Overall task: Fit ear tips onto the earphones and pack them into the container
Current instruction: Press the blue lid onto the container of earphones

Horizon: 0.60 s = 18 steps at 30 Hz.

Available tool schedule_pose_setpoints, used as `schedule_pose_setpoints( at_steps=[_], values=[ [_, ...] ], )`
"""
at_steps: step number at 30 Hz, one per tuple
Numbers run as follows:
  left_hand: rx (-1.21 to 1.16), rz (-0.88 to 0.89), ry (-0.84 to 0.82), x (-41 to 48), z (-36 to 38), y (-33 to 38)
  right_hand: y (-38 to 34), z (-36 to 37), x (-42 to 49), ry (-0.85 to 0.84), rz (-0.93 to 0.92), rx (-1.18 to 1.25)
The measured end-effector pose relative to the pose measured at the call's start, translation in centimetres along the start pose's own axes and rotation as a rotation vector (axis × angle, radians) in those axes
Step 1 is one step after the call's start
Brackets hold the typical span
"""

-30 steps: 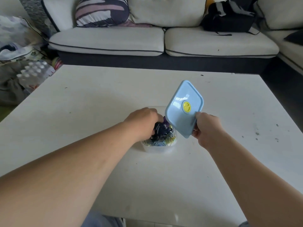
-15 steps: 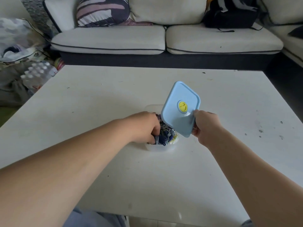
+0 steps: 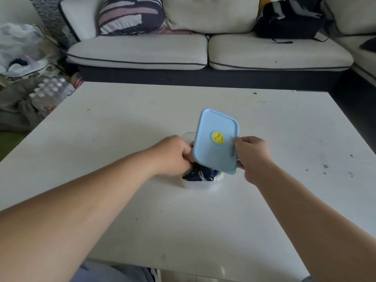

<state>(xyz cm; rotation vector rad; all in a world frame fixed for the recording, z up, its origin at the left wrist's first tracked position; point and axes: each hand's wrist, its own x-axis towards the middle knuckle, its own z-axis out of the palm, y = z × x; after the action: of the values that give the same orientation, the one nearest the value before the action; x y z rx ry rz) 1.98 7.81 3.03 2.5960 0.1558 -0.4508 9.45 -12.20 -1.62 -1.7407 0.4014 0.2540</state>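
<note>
Swung the lid (image 3: 215, 141) further leftward from the right hand (image 3: 251, 157) than a second ago, covering more of the container (image 3: 201, 185); judged as closing begun, with packing nearly done. Pinched the lid at its right edge, thumb above, fingers beneath. Kept the left hand (image 3: 173, 155) curled down into the container, just left of the lid, over the tangled earphones (image 3: 200, 173). Could not tell, with those fingertips hidden, whether pinching cords or only pressing them. Held the lid tilted: long axis running up and away from the right fingers, yellow plug (image 3: 218, 137) facing back, near end lowest above the earphones.
</note>
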Motion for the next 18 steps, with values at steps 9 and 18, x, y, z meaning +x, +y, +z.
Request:
schedule_pose_setpoints(
  at_steps=[9, 18],
  values=[
    [0.106, 0.075, 0.206, 0.2, 1.2, 0.0, 0.3, 1.9, -1.0, -0.072, -0.065, -0.172],
    [0.405, 0.162, -0.016, 1.5, 2.7, 0.7, 0.9, 2.1, -0.5, -0.033, -0.152, -0.283]
  ],
)
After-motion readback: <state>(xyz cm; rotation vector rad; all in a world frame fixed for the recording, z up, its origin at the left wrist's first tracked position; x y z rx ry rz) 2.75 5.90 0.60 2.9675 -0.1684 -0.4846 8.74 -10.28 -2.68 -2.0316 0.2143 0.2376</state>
